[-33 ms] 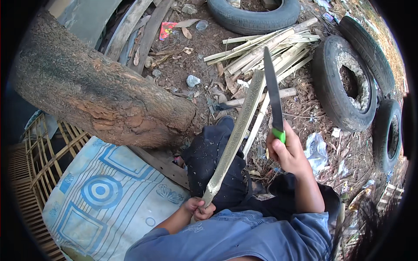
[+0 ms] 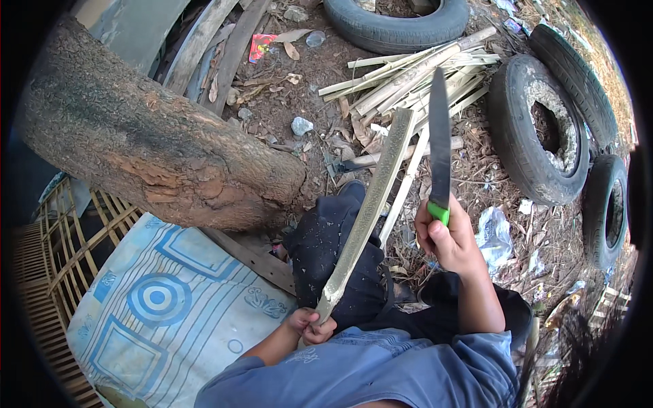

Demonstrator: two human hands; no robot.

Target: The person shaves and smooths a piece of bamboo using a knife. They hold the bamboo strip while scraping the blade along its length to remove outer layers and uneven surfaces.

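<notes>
My left hand [image 2: 312, 326] is closed around the lower end of a long split piece of bamboo [image 2: 365, 214], close to my shirt. The piece slants up and away across my dark trousers, its greenish-grey skin showing and a pale knot near my grip. To the right, my right hand [image 2: 451, 238] grips the green handle of a knife [image 2: 440, 143]. Its long dark blade points upward, apart from the bamboo. A thinner pale bamboo strip [image 2: 404, 194] lies behind the held piece.
Split bamboo pieces [image 2: 408, 81] are heaped on the littered ground ahead. Old tyres [image 2: 507, 129] stand at the right, and another tyre [image 2: 398, 30] lies beyond the heap. A thick tree trunk [image 2: 163, 149] leans at the left, above a blue-and-white patterned sheet [image 2: 197, 306].
The knife blade has tipped to the right, farther from the bamboo. My left hand and the bamboo piece look unmoved.
</notes>
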